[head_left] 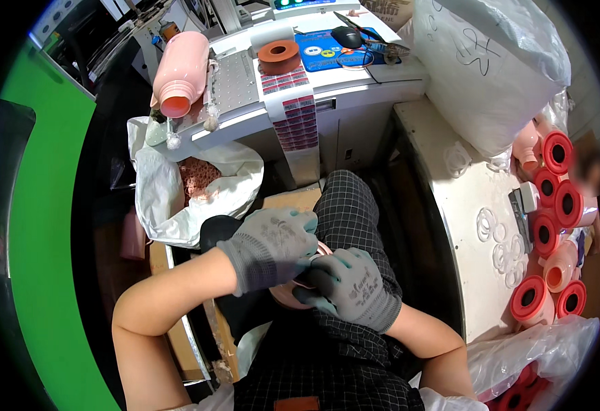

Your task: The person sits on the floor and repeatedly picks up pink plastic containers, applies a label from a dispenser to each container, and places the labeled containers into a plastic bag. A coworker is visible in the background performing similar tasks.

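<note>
My left hand (272, 245), in a grey knit glove with teal fingertips, is closed on a pink plastic bottle (288, 296) held over my lap. My right hand (356, 288), gloved alike, has its fingers bent around the same bottle near its top. The two hands meet there and cover most of it, so only pink patches show below and between them. Something dark shows between the fingers, but I cannot make out what it is.
A pink bottle (182, 68) lies on the white machine ahead, beside an orange tape roll (279, 56) and a label strip (296, 123). White rings (508, 253) and red-capped pink containers (545, 233) occupy the right bench. An open white sack (159, 198) stands left.
</note>
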The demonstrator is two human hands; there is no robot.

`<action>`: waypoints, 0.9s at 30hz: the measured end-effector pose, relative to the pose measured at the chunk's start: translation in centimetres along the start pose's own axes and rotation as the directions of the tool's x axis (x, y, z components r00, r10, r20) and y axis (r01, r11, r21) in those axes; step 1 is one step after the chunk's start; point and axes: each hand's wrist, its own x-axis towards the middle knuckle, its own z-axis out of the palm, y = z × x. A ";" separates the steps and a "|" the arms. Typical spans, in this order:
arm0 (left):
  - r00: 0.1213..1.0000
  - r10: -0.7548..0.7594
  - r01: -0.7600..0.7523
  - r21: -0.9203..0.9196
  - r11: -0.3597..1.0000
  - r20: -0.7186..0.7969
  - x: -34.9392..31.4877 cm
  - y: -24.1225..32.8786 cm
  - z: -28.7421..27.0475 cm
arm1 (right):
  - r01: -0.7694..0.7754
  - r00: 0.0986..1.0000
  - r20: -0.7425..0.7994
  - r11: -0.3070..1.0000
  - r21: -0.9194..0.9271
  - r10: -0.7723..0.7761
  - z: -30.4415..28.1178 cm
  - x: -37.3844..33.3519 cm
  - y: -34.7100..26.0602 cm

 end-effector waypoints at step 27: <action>0.379 -0.823 -0.072 -0.900 0.429 -0.423 8.6 -8.6 7.4 | -0.410 0.504 -0.384 0.606 0.682 0.774 -7.2 -13.3 4.9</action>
